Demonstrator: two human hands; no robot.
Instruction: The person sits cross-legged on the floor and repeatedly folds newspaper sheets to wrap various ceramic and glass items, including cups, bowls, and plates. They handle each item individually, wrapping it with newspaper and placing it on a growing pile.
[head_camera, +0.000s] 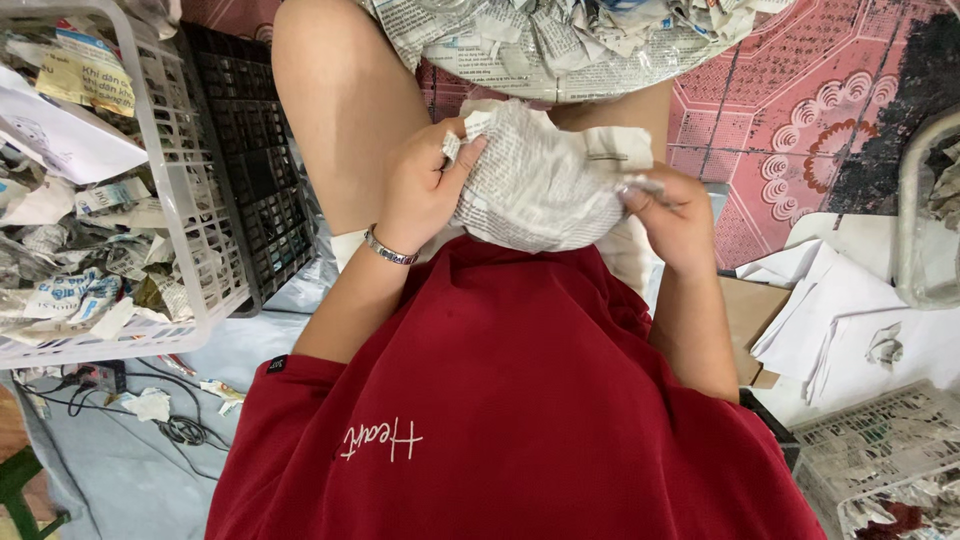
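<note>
Newspaper bundle (535, 185), crumpled around something hidden, sits at the centre of the head view, above your red shirt. Your left hand (425, 185) pinches its upper left edge; your right hand (675, 215) grips its right side, fingers curled closed. It looks light, soft and easily torn, so hold the thick folds. White basket (190, 210) of paper scraps stands at left.

Patterned pink floor tiles (800, 120); white plastic basket (195, 200) left; black crate (260, 170).

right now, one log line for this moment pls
left hand: grips newspaper bundle | right hand: grips bundle's other side | white basket: paper scraps
</note>
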